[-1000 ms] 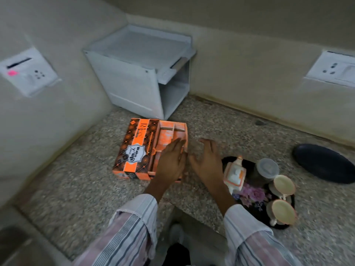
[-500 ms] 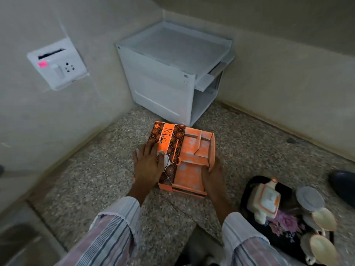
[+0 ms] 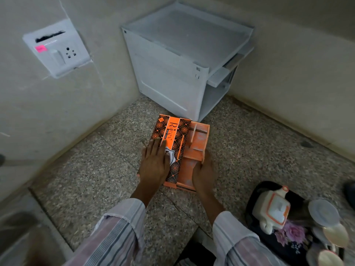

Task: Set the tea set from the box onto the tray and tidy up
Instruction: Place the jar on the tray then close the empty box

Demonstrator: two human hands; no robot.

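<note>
The orange tea-set box point(image 3: 177, 131) lies on the speckled floor in front of a white cabinet. Its patterned sleeve covers the left part, and the empty orange insert point(image 3: 198, 139) sticks out to the right. My left hand point(image 3: 154, 164) lies palm down on the sleeve. My right hand point(image 3: 204, 173) grips the near right edge of the insert. At the lower right a black flowered tray point(image 3: 255, 191) carries a white teapot with orange trim point(image 3: 272, 208), a small lidded pot point(image 3: 323, 212) and two cups point(image 3: 335, 235).
A white plastic cabinet point(image 3: 172, 60) fills the corner just behind the box. A wall socket point(image 3: 57, 48) sits on the left wall. A dark object point(image 3: 349, 191) shows at the right edge. Bare floor lies to the left of the box.
My hands went from the middle of the box to its two sides. The box has turned and now sits closer to the cabinet, with the sleeve over more of the insert.
</note>
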